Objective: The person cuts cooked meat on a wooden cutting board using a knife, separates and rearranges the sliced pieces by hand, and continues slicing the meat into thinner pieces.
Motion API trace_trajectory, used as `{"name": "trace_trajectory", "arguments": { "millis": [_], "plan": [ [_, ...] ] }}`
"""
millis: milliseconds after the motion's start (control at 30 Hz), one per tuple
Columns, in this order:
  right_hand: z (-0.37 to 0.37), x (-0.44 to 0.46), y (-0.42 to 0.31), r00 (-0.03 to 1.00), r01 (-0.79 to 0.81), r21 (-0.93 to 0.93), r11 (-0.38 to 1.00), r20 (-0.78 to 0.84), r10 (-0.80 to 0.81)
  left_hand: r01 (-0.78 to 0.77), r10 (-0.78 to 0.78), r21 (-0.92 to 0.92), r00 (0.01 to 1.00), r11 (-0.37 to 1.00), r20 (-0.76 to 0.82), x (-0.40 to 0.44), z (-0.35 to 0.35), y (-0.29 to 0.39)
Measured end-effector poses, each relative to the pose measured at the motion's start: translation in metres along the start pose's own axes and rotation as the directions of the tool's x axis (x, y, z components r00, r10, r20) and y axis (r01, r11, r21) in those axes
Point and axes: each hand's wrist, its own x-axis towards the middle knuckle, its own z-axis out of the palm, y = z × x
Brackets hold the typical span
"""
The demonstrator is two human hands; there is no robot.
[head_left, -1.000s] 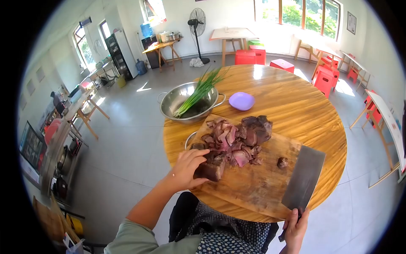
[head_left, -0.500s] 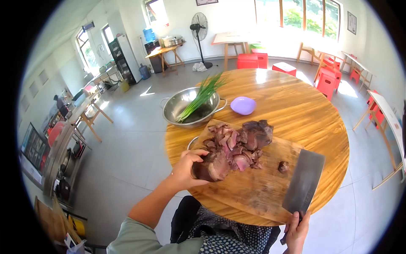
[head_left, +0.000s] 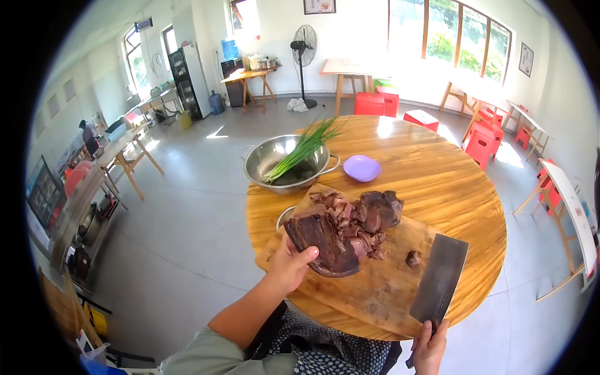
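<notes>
Brown meat slab [head_left: 326, 245], far side out of sight, in left hand [head_left: 289, 269].

"Where's the bowl [head_left: 265, 154]?"
"Ten o'clock on the tabletop [head_left: 431, 181], spring onions [head_left: 300, 153] inside."
"And the dish [head_left: 362, 168]?"
"Twelve o'clock."
"The board [head_left: 369, 287]?"
"From the middle to six o'clock, with meat [head_left: 322, 244] on top. The knife [head_left: 440, 275] is at four."

Sage-green sleeve [head_left: 209, 355], dark white-patterned garment [head_left: 334, 350]
</notes>
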Motion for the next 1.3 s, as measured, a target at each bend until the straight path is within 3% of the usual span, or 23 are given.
{"name": "trace_trajectory", "arguments": {
  "millis": [133,200,433,500,533,600,733,800,867,933,967,1033,1067,1133,1267,1300],
  "plan": [
    [-0.001,0.001,-0.005,1.000,0.013,-0.089,0.996,-0.005,-0.014,0.050,-0.051,0.075,0.999,0.996,0.005,0.003,0.003,-0.001],
    [0.000,0.000,-0.010,0.999,-0.042,0.105,0.994,0.014,0.041,-0.119,0.113,0.156,0.992,0.981,0.049,0.003,0.009,-0.001],
    [0.001,0.001,-0.012,0.999,-0.042,0.119,0.992,0.012,0.041,-0.105,0.069,0.405,0.992,0.908,0.103,-0.003,-0.017,0.005],
    [0.003,0.000,-0.011,1.000,0.009,0.087,0.996,-0.008,-0.008,-0.234,0.094,0.758,0.970,0.609,0.224,-0.004,-0.047,0.014],
    [0.001,-0.001,-0.014,1.000,0.003,0.082,0.997,0.003,-0.003,-0.222,0.091,0.760,0.973,0.611,0.211,-0.011,-0.054,0.018],
    [0.000,0.003,-0.023,0.998,-0.041,0.114,0.993,0.049,0.036,0.006,-0.023,0.657,1.000,0.754,0.017,-0.021,-0.066,0.030],
    [-0.008,0.009,-0.023,0.992,0.034,0.035,0.999,0.121,-0.038,-0.111,0.005,0.775,0.990,0.623,0.138,-0.025,-0.064,0.033],
    [-0.012,0.005,-0.040,0.986,0.073,-0.019,0.997,0.153,-0.069,-0.211,0.103,0.884,0.977,0.417,0.184,-0.024,-0.066,0.022],
    [-0.017,-0.001,-0.072,0.980,0.115,-0.078,0.990,0.173,-0.101,-0.180,0.119,0.879,0.983,0.442,0.141,-0.034,-0.049,0.017],
    [-0.019,-0.008,-0.116,0.917,0.003,0.134,0.991,0.394,-0.056,-0.159,0.153,0.832,0.984,0.531,0.091,-0.041,-0.045,0.004],
    [-0.020,-0.009,-0.128,0.872,0.090,0.116,0.989,0.471,-0.135,-0.161,0.161,0.824,0.983,0.543,0.086,-0.042,-0.046,0.001],
    [-0.015,-0.013,-0.151,0.799,0.097,0.093,0.991,0.586,-0.133,-0.192,0.187,0.882,0.975,0.431,0.121,-0.049,-0.041,-0.001],
    [-0.013,-0.012,-0.151,0.763,0.203,0.007,0.979,0.626,-0.163,-0.188,0.188,0.874,0.976,0.449,0.114,-0.052,-0.043,-0.004],
    [-0.007,-0.012,-0.161,0.740,0.220,-0.053,0.974,0.660,-0.131,-0.240,0.275,0.906,0.950,0.349,0.146,-0.052,-0.046,-0.008],
    [0.006,-0.016,-0.174,0.703,0.233,-0.131,0.964,0.707,-0.074,-0.132,0.206,0.891,0.978,0.435,0.044,-0.059,-0.044,-0.004],
    [0.008,-0.016,-0.179,0.696,0.216,-0.143,0.966,0.717,-0.049,-0.174,0.241,0.905,0.967,0.387,0.083,-0.059,-0.044,-0.004]
  ]
}}
